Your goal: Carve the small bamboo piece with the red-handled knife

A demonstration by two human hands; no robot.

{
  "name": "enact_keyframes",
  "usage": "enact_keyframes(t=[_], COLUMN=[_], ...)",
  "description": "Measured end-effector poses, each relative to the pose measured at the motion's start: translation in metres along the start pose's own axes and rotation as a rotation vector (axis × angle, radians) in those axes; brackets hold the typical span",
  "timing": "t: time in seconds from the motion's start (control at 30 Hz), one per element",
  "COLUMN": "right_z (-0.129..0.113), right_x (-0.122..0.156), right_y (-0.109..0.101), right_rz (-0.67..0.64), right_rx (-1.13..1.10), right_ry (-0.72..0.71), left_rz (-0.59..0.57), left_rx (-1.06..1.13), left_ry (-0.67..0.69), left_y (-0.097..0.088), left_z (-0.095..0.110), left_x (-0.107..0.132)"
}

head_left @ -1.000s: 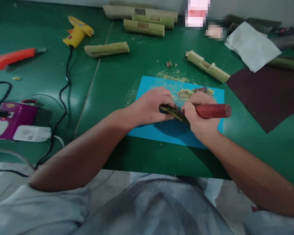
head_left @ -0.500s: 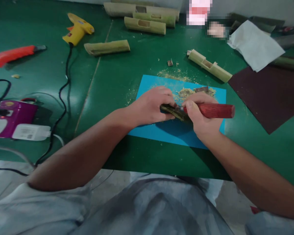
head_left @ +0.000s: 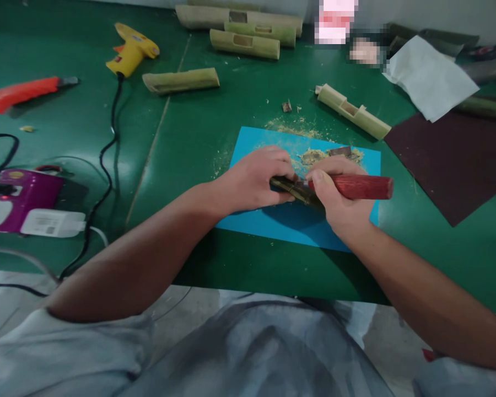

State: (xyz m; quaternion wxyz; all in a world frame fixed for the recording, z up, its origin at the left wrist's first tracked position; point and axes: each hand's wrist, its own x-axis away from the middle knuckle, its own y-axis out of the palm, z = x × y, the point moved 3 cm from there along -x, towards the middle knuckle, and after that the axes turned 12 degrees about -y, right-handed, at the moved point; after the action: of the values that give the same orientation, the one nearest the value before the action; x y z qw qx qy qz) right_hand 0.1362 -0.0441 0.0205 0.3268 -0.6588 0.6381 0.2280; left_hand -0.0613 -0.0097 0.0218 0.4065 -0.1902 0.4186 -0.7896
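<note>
My left hand [head_left: 268, 179] is closed around the left end of a dark bamboo piece [head_left: 297, 191] held above a blue sheet [head_left: 289, 229]. In my right hand [head_left: 341, 190] is a knife with a thick red wooden handle [head_left: 366, 187], the handle's end pointing right. Its short metal blade reaches the bamboo between my two hands; the tip is hard to make out. The bamboo's right end is hidden by my right hand. Pale shavings [head_left: 314, 156] and a flat brown scrap [head_left: 339, 151] lie just beyond my fingers on the sheet.
Cut bamboo tubes [head_left: 244, 45] lie at the back, one [head_left: 353, 112] beyond the sheet. At left are a yellow glue gun [head_left: 128, 52], a red-handled cutter [head_left: 25, 94], a purple box [head_left: 25, 201] and cables. Brown sandpaper [head_left: 454, 165] and white paper [head_left: 432, 77] are at right.
The red handle and my right hand have shifted very slightly left. My left hand and the bamboo piece look almost unmoved.
</note>
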Motion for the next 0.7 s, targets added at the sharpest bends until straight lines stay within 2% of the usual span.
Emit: enact_keyframes(t=[0.23,0.4,0.5,0.63,0.7], right_z=[-0.001,-0.008,-0.006,0.0,0.001], right_x=[-0.004,-0.006,-0.001,0.006,0.006], right_y=[0.0,-0.002,-0.003,-0.005,-0.005], right_rz=[-0.01,-0.052,0.003,0.184,0.181], right_rx=[-0.001,0.08,0.066,0.0,-0.012], right_ry=[-0.006,-0.079,-0.052,-0.057,-0.058], left_rz=[-0.026,-0.017,-0.016,0.007,0.002], left_rx=[-0.013,0.018,0.008,0.008,0.008], left_ry=[-0.003,0.025,0.011,-0.003,0.001], left_y=[0.0,0.001,0.001,0.0,0.001], left_z=[0.0,0.0,0.001,0.001,0.001], left_x=[-0.001,-0.001,-0.001,-0.001,-0.002])
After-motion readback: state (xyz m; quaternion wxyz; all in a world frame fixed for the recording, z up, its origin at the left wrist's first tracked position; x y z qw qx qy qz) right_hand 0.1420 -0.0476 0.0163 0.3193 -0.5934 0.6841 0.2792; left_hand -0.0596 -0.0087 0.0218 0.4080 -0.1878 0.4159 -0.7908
